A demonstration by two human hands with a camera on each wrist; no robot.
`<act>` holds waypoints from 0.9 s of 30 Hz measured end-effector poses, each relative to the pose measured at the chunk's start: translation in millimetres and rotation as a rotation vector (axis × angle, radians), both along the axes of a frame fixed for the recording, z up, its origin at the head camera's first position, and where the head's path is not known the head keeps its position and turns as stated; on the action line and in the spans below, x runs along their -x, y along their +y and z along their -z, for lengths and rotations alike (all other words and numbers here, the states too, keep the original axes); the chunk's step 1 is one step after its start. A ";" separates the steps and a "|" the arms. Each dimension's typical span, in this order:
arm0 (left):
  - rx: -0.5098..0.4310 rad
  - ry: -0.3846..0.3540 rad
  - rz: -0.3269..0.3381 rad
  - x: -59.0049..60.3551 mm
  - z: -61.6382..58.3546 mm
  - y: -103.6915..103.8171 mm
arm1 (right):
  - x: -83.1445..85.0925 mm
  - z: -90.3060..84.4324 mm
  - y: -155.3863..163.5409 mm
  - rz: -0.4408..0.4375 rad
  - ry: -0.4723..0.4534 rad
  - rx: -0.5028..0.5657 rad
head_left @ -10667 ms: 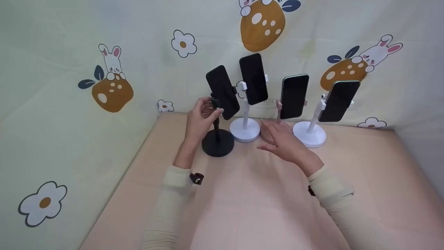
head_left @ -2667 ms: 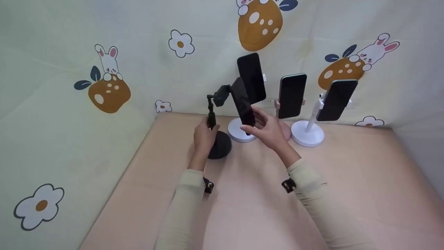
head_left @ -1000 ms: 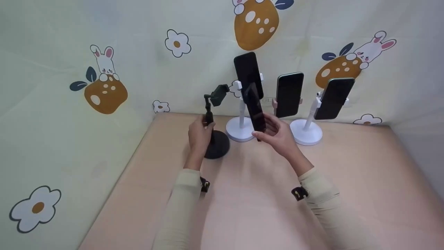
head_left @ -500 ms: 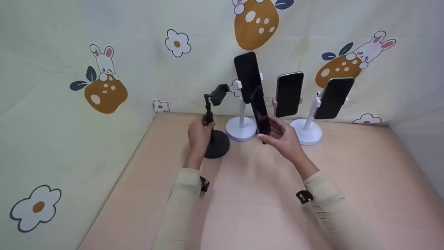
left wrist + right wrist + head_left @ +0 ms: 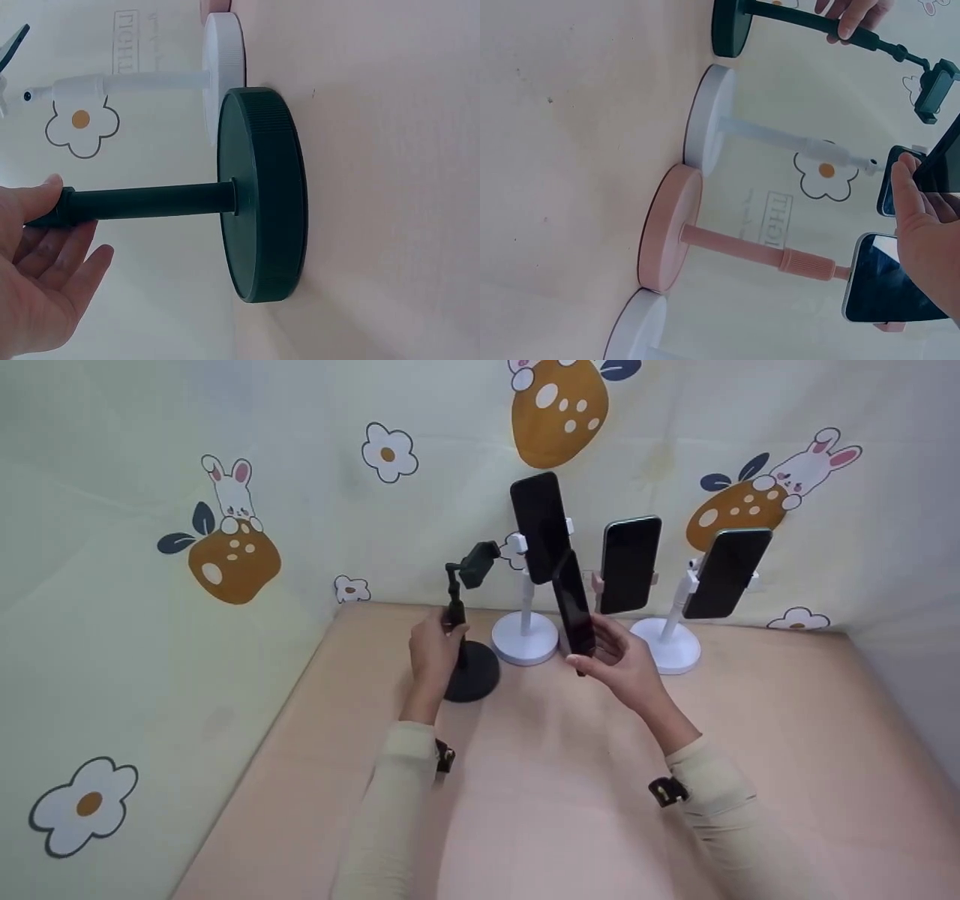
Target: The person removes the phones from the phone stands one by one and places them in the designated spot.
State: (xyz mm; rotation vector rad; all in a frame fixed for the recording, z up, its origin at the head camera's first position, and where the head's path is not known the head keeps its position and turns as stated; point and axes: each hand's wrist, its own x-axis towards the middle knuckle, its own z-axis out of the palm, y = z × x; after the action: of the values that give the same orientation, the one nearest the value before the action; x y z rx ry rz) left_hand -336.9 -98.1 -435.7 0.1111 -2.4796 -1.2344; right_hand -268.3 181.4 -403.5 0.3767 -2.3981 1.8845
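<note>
Left hand (image 5: 433, 649) raised, fingers curled round stand pole (image 5: 454, 611), thumb side toward pole, wrist bent slightly upward. Left forearm in cream sleeve (image 5: 382, 802), stretched forward from lower centre, strap at cuff. Right hand (image 5: 622, 660) forward, palm turned inward, fingers and thumb pinching lower end of phone (image 5: 574, 604), held upright and slightly tilted. Right forearm sleeved likewise, angled in from lower right, strap at wrist. Hands apart, at like height, neither touching the other.

Bright, soft, even light; faint shadows, wide-angle bending at edges.
</note>
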 end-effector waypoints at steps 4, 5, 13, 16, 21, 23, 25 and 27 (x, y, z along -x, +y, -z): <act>-0.005 0.002 0.010 0.4 0.1 1.1 | -2.1 0.3 3.4 0.009 -0.003 0.014; -0.002 0.002 0.010 0.8 0.2 1.3 | -2.5 0.6 4.3 0.009 -0.004 0.012; 0.007 -0.005 0.006 1.1 -2.0 1.3 | -5.7 0.1 10.7 0.010 -0.012 0.008; 0.005 -0.015 0.004 1.1 -2.7 0.6 | -6.4 -0.6 13.4 0.020 -0.013 -0.002; -0.021 -0.033 0.015 1.1 -2.9 0.0 | -6.6 -0.7 17.6 0.037 -0.001 -0.007; -0.020 -0.037 0.013 1.3 -2.7 -0.1 | -6.7 -0.4 19.3 0.035 0.002 -0.008; -0.008 -0.040 0.008 1.4 -2.6 -0.4 | -6.7 0.2 20.7 0.032 0.000 -0.007; 0.003 -0.040 0.004 1.5 -2.7 -0.5 | -7.1 0.6 22.2 0.029 -0.004 -0.003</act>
State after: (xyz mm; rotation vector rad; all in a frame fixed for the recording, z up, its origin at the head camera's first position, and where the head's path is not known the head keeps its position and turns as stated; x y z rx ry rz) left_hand -338.4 -98.6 -432.9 0.1321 -2.5166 -1.2422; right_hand -261.2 203.6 -404.2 0.3371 -2.3953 1.8718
